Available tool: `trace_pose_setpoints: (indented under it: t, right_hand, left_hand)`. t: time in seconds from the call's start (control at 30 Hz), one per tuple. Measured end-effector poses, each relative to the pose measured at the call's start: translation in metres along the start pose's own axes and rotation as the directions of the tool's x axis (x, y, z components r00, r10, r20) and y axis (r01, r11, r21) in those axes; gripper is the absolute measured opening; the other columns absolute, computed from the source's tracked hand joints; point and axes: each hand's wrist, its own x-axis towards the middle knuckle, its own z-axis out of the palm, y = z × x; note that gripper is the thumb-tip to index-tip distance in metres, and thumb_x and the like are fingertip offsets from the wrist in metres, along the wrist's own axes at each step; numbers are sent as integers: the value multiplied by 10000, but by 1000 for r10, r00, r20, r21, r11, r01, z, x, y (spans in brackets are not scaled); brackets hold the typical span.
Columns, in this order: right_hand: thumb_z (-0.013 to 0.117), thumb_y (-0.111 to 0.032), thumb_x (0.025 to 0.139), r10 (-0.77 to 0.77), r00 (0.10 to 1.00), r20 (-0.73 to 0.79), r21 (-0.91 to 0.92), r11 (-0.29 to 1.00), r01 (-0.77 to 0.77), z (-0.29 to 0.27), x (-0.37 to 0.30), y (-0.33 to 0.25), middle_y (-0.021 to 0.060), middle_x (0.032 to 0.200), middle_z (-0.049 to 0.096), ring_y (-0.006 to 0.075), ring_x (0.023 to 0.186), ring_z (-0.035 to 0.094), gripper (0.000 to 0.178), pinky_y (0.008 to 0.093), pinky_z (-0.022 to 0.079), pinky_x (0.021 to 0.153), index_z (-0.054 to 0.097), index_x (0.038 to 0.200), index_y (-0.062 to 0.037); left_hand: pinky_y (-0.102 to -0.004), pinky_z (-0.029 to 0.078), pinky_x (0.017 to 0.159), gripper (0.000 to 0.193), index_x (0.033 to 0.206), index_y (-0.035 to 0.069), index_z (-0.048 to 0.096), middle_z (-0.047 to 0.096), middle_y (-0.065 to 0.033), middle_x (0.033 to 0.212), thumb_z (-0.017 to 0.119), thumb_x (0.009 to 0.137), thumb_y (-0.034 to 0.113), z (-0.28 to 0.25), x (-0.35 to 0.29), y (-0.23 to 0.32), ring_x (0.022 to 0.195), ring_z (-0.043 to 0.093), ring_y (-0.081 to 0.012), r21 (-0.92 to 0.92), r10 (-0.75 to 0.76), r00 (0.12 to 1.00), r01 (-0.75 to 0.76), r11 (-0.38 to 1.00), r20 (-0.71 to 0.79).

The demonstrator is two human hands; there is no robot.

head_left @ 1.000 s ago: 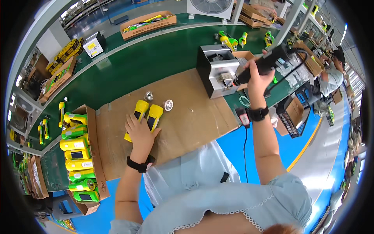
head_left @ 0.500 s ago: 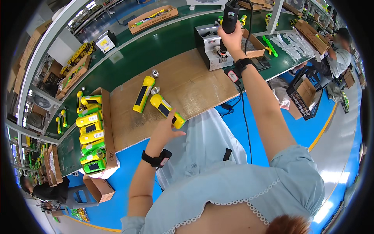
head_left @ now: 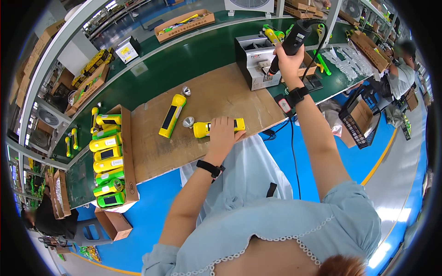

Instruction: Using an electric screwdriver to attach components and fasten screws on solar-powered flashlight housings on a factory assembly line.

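Mid-frame, my left fingers [head_left: 223, 124] wrap a torch [head_left: 201, 129]; upper right, my right fingers [head_left: 286, 60] grip a driver [head_left: 296, 38] above the worktop [head_left: 184, 64].

By the front edge of the cardboard [head_left: 154, 149], the left hand [head_left: 222, 136] partly hides a yellow flashlight [head_left: 201, 129]. The view's top crops a fan [head_left: 248, 4].

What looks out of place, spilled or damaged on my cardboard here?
Nothing looks spilled or damaged. Only mildly odd: a silver reflector sits beside the angled yellow flashlight, and a second reflector lies by the flashlight under your left hand, both outside rather than seated in place.
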Motion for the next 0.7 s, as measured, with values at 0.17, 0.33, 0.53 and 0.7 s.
trace_pose_setpoints:
  t: [0.17, 0.33, 0.53, 0.7]
  right_hand:
    - [705, -78, 722, -1, 1000, 25, 9, 1000, 0, 9, 17, 13, 51, 710, 600, 124, 594, 594, 338, 271, 483, 545, 466, 956, -31]
    - [682, -99, 669, 98, 990, 97, -143, 986, -84, 18, 19, 14, 60, 666, 586, 132, 577, 577, 329, 279, 465, 546, 477, 916, -28]
    - [609, 38, 711, 325, 920, 218, 119, 927, -355, 21, -16, -28, 70, 647, 557, 176, 485, 560, 263, 309, 472, 479, 455, 920, -5]
    - [557, 36, 771, 245, 932, 267, 213, 928, -305, 9, -95, -82, 103, 705, 567, 184, 594, 583, 260, 319, 496, 559, 441, 1003, 34]
  left_hand:
    - [-417, 415, 807, 479, 913, 32, 581, 556, -119, 851, 707, 696, 440, 7, 1, 4, 839, 529, -290, -31, -14, 986, 9, 999, -166]
    - [-419, 404, 821, 481, 986, 50, 580, 563, -107, 893, 699, 714, 428, 5, -4, 4, 876, 532, -291, -40, -44, 989, 39, 998, -139]
    - [-444, 388, 838, 487, 1013, 69, 585, 564, -112, 914, 671, 741, 464, 4, 1, 0, 895, 527, -301, 0, -10, 998, 10, 1000, -65]
    - [-426, 379, 780, 493, 1020, 73, 585, 553, -104, 875, 681, 732, 461, 6, 3, 11, 853, 522, -285, 82, -120, 993, 122, 989, -20]
